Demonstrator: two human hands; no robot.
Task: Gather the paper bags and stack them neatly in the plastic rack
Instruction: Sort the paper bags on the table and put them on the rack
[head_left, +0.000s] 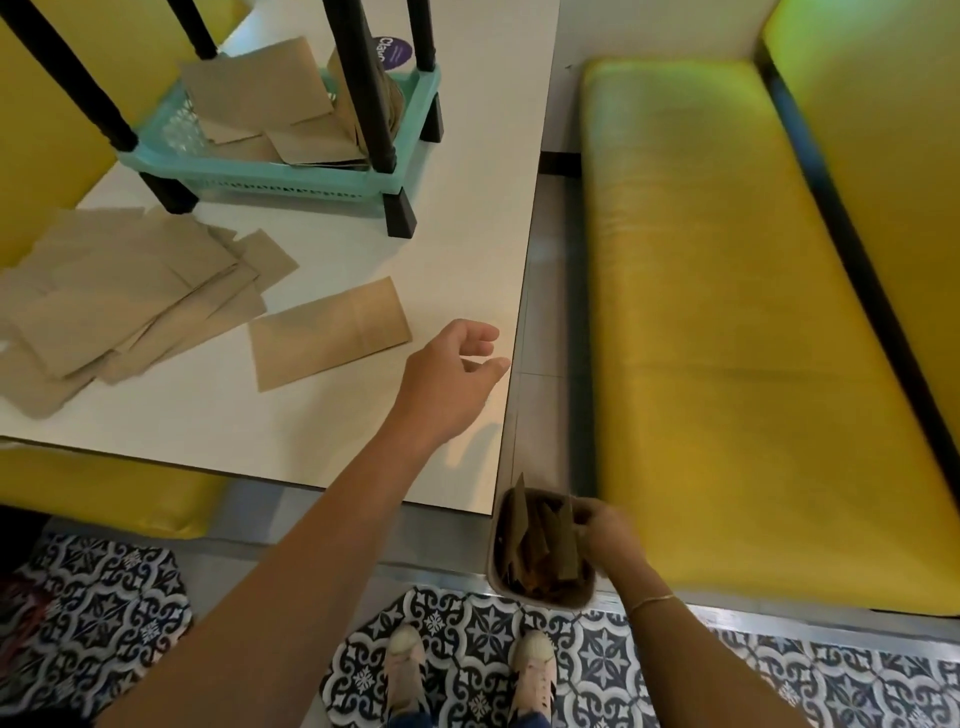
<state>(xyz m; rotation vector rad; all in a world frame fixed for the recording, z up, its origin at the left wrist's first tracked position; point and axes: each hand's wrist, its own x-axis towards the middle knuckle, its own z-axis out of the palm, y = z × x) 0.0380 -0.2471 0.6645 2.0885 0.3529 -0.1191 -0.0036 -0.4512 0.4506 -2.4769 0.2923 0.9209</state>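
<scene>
A teal plastic rack (291, 179) with black posts stands at the back of the white table (467, 208) and holds several brown paper bags (270, 111) lying askew. A loose heap of paper bags (124, 296) spreads over the table's left side. One single bag (330, 332) lies flat near the middle. My left hand (452, 374) hovers over the table's right edge just right of that bag, fingers loosely curled, holding nothing. My right hand (605, 535) is below the table's corner, gripping brown paper pieces at the rim of a small bin (540, 556).
A yellow padded bench (727, 312) runs along the right, with a narrow aisle between it and the table. Another yellow seat (104, 499) sits under the table's near left edge. My feet stand on patterned floor tiles (467, 649).
</scene>
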